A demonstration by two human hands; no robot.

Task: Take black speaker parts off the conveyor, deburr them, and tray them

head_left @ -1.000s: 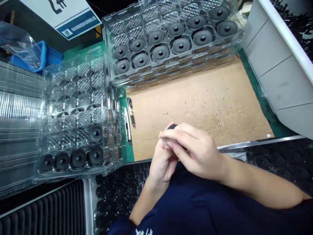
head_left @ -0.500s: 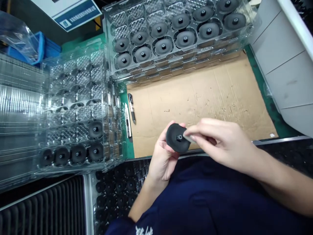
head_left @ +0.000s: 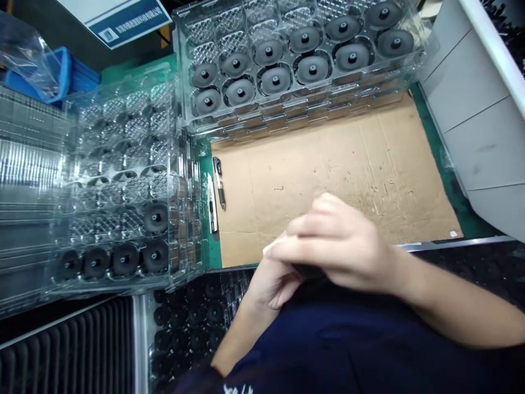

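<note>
In front of my body, above the near edge of the cardboard, my left hand is closed round a black rubber-like disc. Only a dark sliver of that disc shows. My right hand lies over it with bent, closed fingers, blurred by motion. It hides most of the disc and my left fingertips. Whether the right fingers pinch anything cannot be seen. Similar discs, each with a small central stud, sit in the clear plastic tray at the back and in the clear tray on the left.
A cardboard sheet covers the green bench. At its left edge lie a pen and a slim knife-like tool. A blue bin stands back left, a grey panel at right. More discs fill trays below the bench.
My right hand has moved left and turned over the disc, now covering it and its stud. My left hand stays about where it was. The camera view has shifted slightly.
</note>
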